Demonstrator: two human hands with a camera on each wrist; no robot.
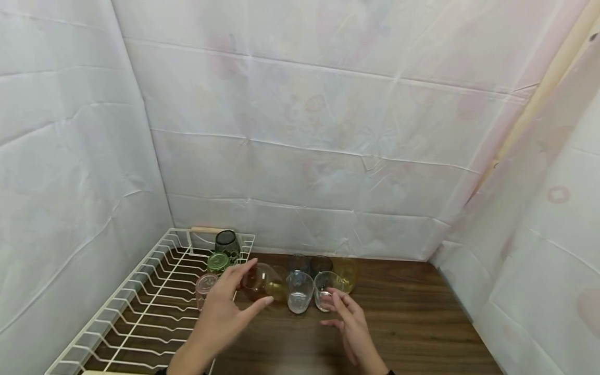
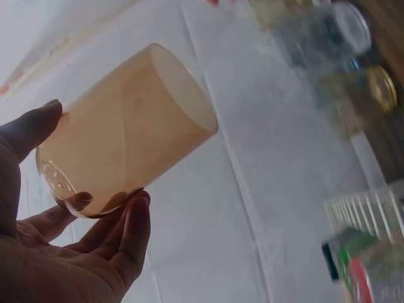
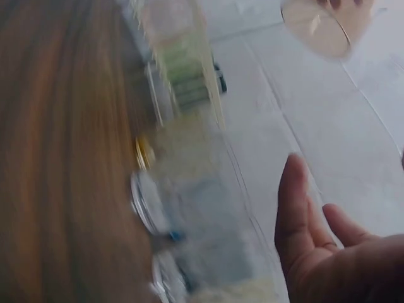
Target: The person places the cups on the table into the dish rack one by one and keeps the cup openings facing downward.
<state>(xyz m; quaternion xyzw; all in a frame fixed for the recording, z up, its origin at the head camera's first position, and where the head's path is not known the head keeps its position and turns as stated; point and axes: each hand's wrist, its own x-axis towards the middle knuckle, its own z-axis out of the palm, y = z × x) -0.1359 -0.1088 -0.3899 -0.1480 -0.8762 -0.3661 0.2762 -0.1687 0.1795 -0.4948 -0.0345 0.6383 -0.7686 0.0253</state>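
Observation:
My left hand (image 1: 220, 312) grips an amber drinking glass (image 2: 126, 126) near its base, thumb on one side and fingers on the other. The glass is lifted and tilted, its mouth pointing away from the palm in the left wrist view. In the head view, the amber glass (image 1: 257, 280) overlaps yellowish glass behind it. My right hand (image 1: 349, 325) holds nothing, its fingers loosely bent close to a clear glass (image 1: 323, 297). Another clear glass (image 1: 300, 297) stands just left of that one.
A white wire dish rack (image 1: 140, 323) stands at the left. It holds a dark glass (image 1: 227, 242), a green glass (image 1: 218, 262) and a pink glass (image 1: 206, 284). More glasses, including a yellow one (image 1: 348, 273), stand behind the clear pair on the wooden table (image 1: 412, 323). White sheeting (image 1: 300, 182) encloses the table.

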